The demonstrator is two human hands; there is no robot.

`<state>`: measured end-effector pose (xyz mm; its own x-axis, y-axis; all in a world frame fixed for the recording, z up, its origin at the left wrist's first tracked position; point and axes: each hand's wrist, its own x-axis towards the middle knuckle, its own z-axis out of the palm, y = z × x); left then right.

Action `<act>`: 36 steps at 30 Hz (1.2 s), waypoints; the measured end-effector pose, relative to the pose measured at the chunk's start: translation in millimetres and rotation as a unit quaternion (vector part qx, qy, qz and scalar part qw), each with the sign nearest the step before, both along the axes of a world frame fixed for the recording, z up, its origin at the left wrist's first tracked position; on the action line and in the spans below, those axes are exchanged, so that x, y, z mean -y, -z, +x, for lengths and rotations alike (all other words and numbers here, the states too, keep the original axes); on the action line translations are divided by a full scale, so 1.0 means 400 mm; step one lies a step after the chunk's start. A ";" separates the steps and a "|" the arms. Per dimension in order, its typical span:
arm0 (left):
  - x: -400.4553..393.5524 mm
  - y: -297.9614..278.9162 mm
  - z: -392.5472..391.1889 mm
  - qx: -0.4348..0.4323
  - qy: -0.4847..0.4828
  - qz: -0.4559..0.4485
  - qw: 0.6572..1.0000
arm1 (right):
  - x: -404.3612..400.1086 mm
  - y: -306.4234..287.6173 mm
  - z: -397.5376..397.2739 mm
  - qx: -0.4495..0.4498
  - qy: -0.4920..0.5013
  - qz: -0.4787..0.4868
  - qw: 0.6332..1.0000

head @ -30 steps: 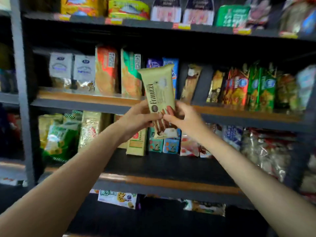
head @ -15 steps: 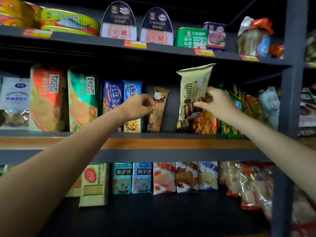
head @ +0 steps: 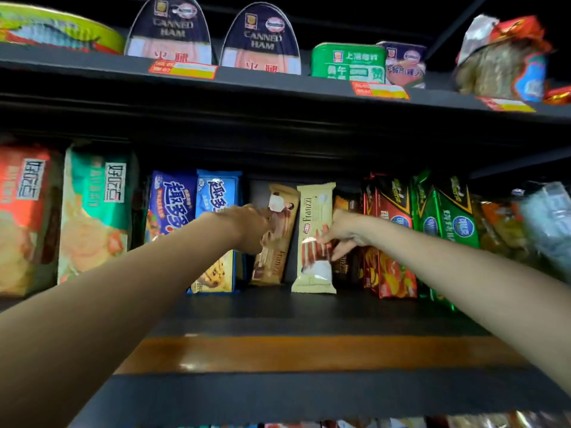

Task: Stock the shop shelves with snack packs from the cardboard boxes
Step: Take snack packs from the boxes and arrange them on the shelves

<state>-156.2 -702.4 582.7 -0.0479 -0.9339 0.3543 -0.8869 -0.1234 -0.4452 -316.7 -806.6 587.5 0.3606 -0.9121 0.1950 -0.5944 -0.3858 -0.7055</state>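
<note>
On the middle shelf (head: 309, 316), straight ahead of me, the cream Franzzi pack (head: 315, 239) stands upright on its lower end, between the brown Franzzi pack (head: 276, 239) on its left and a dark pack on its right that my hand mostly hides. My right hand (head: 343, 233) reaches in from the right, fingertips (head: 324, 240) laid on the cream pack's right edge at mid-height. The fingers look loosely spread rather than wrapped round it, though blur keeps me from being certain of the grip. My left hand (head: 247, 228) is curled at the brown pack's left edge, near its middle; its fingers are turned away from me, so I cannot tell whether they pinch the wrapper or only press against it.

Much is smeared. The clear bags at the far right of both shelves are too blurred to identify, and the orange pack at the far left is cut by the frame. My left forearm covers the lower part of the blue cookie packs (head: 197, 205).

Readable writing: "Franzzi" runs vertically on both wafer packs. "CANNED HAM" shows on the two dark arched tins (head: 213, 32) on the upper shelf (head: 278, 84), beside a green tin (head: 347, 61) with Chinese characters. Red and yellow price tags (head: 183, 70) sit on that shelf's front edge, their print illegible. The teal pack (head: 94, 211) and the blue cookie packs carry Chinese lettering.
</note>
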 end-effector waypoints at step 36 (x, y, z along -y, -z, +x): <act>-0.392 0.102 0.195 -0.089 0.176 -0.367 0.909 | -0.362 0.070 0.173 0.011 -0.144 -0.443 0.885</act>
<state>-78.1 -545.6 542.0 -0.1794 -0.3801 0.9074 -0.9787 -0.0243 -0.2036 -247.6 -661.9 559.6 0.5401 -0.2696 0.7973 -0.3714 -0.9264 -0.0616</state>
